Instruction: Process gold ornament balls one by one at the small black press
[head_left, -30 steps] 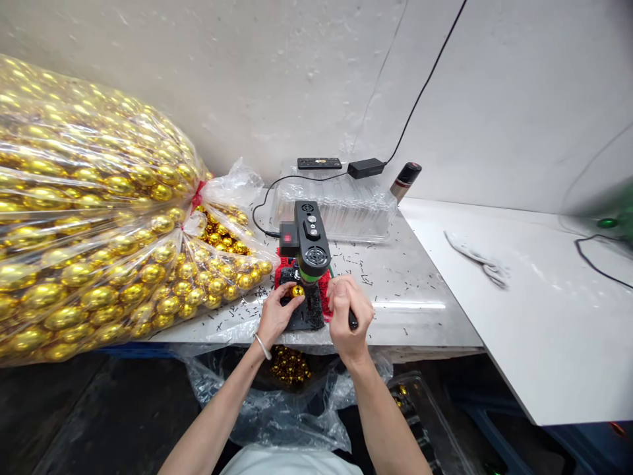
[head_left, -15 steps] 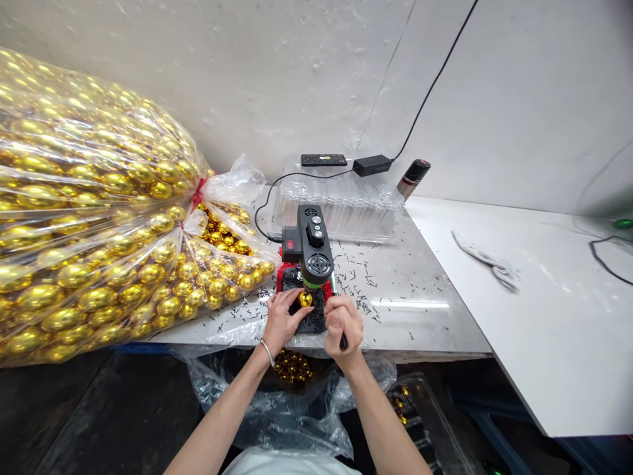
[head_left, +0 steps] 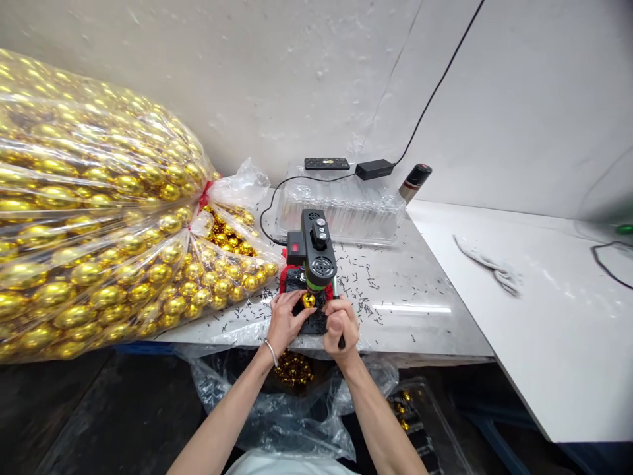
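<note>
A small black bench drill press (head_left: 318, 247) stands on the metal tabletop, with a red switch on its left side. Under its head sits a shiny gold ball (head_left: 308, 300). My left hand (head_left: 284, 318) pinches that ball between thumb and fingers on the press's dark base (head_left: 312, 323). To the right, my right hand (head_left: 342, 324) is wrapped round the press's lever handle (head_left: 341, 342), whose black end shows below the fist. The drill tip is hidden from above by the head.
A huge clear bag of gold balls (head_left: 99, 231) fills the left. Behind the press are stacked clear plastic trays (head_left: 346, 204), a power adapter (head_left: 374, 169) and a spray can (head_left: 415, 181). Black shavings litter the metal tabletop (head_left: 420, 330). Below its edge hangs plastic holding gold balls (head_left: 294, 367).
The view has shifted slightly, so everything sits a little differently in the picture. Both hands keep their hold on the ball and the lever handle.
</note>
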A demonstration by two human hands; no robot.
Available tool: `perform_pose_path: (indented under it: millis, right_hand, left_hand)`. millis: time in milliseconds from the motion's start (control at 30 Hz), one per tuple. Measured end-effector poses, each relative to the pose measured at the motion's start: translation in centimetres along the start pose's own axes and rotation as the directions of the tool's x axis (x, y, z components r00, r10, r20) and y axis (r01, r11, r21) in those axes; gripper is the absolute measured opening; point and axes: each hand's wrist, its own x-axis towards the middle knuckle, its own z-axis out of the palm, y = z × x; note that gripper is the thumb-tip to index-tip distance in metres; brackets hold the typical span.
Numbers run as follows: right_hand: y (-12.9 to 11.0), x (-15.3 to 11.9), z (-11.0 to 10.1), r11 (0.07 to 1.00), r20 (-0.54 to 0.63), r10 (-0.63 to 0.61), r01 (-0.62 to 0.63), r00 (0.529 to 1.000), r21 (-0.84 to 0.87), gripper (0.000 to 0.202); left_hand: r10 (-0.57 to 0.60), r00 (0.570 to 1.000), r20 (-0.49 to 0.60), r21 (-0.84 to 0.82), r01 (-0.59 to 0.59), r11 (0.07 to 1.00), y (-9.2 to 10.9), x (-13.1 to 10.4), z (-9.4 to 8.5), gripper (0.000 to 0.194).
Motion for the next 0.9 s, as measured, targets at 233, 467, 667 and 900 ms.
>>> perform_pose_path:
  millis: [233, 467, 667, 900]
  right_hand:
    - [-3.7, 5.5, -1.4, 0.967, -0.002, 0.244, -0.243, 0.970, 0.083, 0.031]
    - [-3.6, 4.7, -1.2, 0.969, -0.011, 0.227, -0.225, 0.974, 0.106, 0.029]
    - [-2.9, 4.1, -1.0, 0.979, -0.016, 0.168, -0.165, 0.986, 0.117, 0.028]
    - [-2.8, 3.9, -1.0, 0.980, -0.004, 0.174, -0.172, 0.985, 0.103, 0.026]
  left_hand:
    - [-0.002, 0.996, -0.091, -0.050, -0.003, 0.999, 0.5, -1.1, -1.0, 0.032]
    - [0.260, 0.966, -0.018, 0.075, -0.258, 0.963, 1.0, -7.7, -2.9, 0.048]
    - [0.184, 0.935, -0.304, 0.337, -0.075, 0.938, -0.5, 1.5, -7.9, 0.031]
    - [-0.299, 0.938, 0.177, 0.620, 0.129, 0.774, -3.7, 14.2, -13.3, 0.038]
